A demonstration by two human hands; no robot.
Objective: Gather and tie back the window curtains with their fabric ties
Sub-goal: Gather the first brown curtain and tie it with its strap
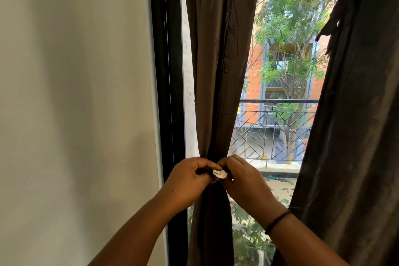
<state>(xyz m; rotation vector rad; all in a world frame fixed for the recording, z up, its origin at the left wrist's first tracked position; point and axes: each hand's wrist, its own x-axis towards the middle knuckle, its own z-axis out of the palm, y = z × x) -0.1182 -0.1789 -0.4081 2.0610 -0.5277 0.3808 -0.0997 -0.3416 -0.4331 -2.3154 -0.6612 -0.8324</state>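
Brown fabric is filling the middle of your view: the left curtain (216, 71) is hanging bunched into a narrow column just beside the black window frame (166, 71), and it is pinched to its tightest where your two hands are meeting in front of it. Your left hand (187, 181) is curling its fingers round the dark fabric tie (201, 171) on the left side of the bundle, thumb on top. Your right hand (244, 179) is gripping the other end of the tie from the right, with its fingers folded in toward the same spot. Between the two hands a small white tag or fastener (219, 174) is showing on the tie, touching the fingertips of both; you cannot tell from here whether the ends are already joined. A thin black band (278, 220) is sitting round your right wrist.

Below your hands the gathered curtain is falling straight down and spreading a little. At the right edge the second curtain (354, 114) is hanging loose, well apart from the first. Through the glass between them a metal balcony railing (278, 127), green trees (298, 17) and an orange brick building (255, 67) are showing. A plain pale wall (75, 93) is taking up the whole left side.
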